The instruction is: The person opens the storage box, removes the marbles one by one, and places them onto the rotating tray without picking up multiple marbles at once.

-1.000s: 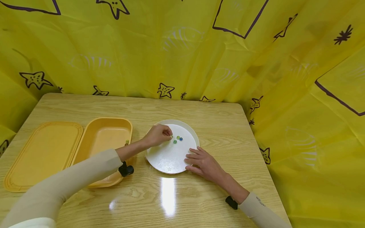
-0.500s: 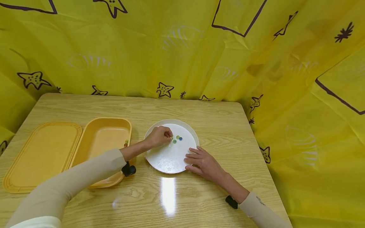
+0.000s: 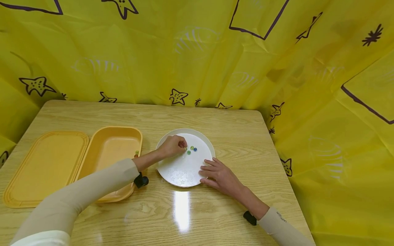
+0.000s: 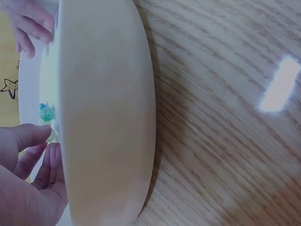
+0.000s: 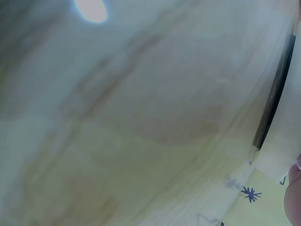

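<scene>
My left hand [image 3: 173, 146] reaches over the left rim of a round white tray [image 3: 172, 174] and pinches a yellow-green marble [image 4: 50, 136] between thumb and fingers, low over the tray floor. Just right of these fingertips lie a green marble [image 3: 189, 152], a yellow-green one with a swirl [image 3: 192, 148] and a blue marble [image 3: 195, 149]. My right hand [image 3: 220, 176] rests on the tray's right rim with fingers spread and extended. Only a sliver of that hand shows at the edge of the right wrist view, where the table is blurred.
A yellow-orange plastic box [image 3: 107, 147] stands left of the tray, partly covered by my left forearm. Inside it, near its right wall, are a yellow-green marble [image 3: 136, 152] and a reddish one [image 3: 136, 156]. Its flat lid [image 3: 49, 167] lies further left. A yellow curtain [image 3: 197, 61] hangs behind the table.
My left wrist and forearm have shifted slightly right, while the left fingertips stay at the same marble. The right hand, the tray and the other marbles have kept their places.
</scene>
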Demonstrator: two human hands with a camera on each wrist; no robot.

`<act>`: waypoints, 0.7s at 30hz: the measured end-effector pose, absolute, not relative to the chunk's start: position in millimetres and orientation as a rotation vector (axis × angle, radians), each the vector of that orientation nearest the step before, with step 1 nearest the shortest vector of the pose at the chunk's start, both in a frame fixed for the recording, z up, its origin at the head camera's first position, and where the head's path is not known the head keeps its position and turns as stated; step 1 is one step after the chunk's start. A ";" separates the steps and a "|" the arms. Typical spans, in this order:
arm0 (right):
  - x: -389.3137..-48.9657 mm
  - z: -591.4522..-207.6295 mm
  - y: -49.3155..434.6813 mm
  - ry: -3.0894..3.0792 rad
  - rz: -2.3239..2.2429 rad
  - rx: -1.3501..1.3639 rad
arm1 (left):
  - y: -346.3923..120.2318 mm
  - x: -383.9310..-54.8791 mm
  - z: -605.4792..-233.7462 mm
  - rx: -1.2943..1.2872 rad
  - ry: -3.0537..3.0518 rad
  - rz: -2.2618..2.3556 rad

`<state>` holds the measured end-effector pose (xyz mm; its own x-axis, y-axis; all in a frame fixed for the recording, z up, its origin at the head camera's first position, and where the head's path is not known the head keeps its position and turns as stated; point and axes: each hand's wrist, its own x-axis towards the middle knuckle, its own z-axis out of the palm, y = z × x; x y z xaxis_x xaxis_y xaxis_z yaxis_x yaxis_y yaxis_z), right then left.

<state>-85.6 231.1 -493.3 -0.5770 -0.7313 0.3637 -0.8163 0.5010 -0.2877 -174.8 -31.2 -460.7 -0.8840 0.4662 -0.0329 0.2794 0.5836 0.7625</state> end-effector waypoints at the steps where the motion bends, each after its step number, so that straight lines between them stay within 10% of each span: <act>1: -85.5 -493.2 231.0 -2.550 0.646 1.330 | -31.0 -175.0 -460.6 0.620 2.585 1.181; 21: -84.6 -492.7 231.0 -2.557 0.648 1.321 | -30.8 -173.5 -455.8 0.613 2.594 1.151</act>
<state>-84.6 231.0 -492.7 -0.5842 -0.7276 0.3597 -0.8111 0.5069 -0.2920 -173.5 -30.8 -455.8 -0.8838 0.4655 -0.0463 0.2780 0.6023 0.7483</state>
